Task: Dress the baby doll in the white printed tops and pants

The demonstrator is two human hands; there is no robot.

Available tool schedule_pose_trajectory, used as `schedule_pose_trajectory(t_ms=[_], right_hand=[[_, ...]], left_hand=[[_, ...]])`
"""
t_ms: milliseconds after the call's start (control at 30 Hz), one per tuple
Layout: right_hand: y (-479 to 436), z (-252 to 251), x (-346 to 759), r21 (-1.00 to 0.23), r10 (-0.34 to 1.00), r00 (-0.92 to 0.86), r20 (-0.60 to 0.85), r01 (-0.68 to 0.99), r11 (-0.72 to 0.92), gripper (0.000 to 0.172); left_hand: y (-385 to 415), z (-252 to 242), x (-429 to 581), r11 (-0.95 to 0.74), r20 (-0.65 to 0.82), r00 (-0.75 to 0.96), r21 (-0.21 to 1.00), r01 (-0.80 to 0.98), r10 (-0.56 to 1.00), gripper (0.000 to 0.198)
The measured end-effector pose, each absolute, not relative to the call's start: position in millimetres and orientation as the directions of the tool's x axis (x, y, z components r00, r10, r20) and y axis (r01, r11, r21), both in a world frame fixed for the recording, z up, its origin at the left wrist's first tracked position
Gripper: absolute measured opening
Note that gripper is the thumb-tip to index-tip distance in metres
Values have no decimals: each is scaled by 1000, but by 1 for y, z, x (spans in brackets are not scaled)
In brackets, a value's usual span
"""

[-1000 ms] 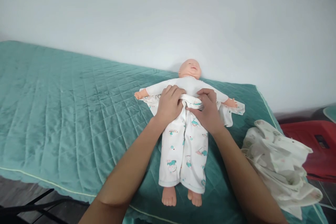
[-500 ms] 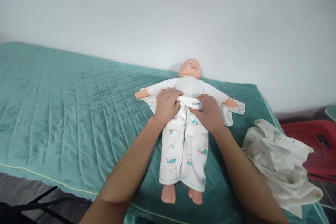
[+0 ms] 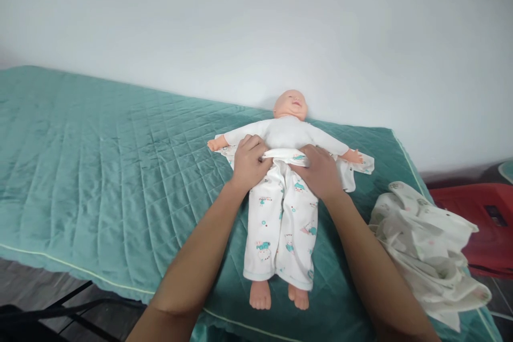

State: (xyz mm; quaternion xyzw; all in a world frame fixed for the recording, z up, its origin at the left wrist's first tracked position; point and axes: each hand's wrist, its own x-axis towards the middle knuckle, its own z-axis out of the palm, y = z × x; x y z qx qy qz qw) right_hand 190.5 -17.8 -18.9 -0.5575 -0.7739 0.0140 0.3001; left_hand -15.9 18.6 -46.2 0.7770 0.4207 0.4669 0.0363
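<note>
A baby doll (image 3: 289,104) lies on its back on the teal quilted bed (image 3: 100,171), head toward the wall, arms spread. It wears a white long-sleeved top (image 3: 286,133) and white printed trousers (image 3: 282,224). My left hand (image 3: 248,163) grips the trousers' waistband at the doll's right hip, fingers curled. On the other hip my right hand (image 3: 318,171) is closed on the same waistband. An open printed garment (image 3: 352,171) lies spread under the doll. Its bare feet (image 3: 278,296) point toward me.
A crumpled white printed cloth (image 3: 428,246) lies on the bed's right end. Beyond it stands a red object (image 3: 481,214) on the floor. The white wall (image 3: 256,26) runs right behind the doll's head. The bed's near edge (image 3: 72,264) runs past the doll's feet, with dark floor below.
Both hands slid slightly down and outward along the waistband toward the doll's hips. More of the white top's hem now shows between them.
</note>
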Motion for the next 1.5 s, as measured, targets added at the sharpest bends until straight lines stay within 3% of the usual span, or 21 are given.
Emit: schedule_pose_trajectory(t_ms=[233,500,667,1033,1333,1500], right_hand=[[-15,-17,193,-536,929,-142,343,782,318,16],[-17,-20,196,-614,917,-124,379,708,349,8],[-17,-26,198,-581,901,-107,421,731,359,9],[-36,-36,201,-344,851,-138,506,873,346,5],[-59,-28,204,-325,919,-137,370,908,266,9],[-79,-27,205,-385,946,-98,311,897,219,11]], left_hand=[[4,-57,-24,-650,766,91,468,599,636,30],[-34,-63,-27,-522,659,44,551,651,750,37],[-30,-62,-23,-503,598,76,592,630,798,32],[-27,-63,-22,-480,572,72,606,634,817,25],[-26,-66,-22,-465,585,24,618,634,811,19],[-26,-68,-22,-482,599,33,608,631,800,19]])
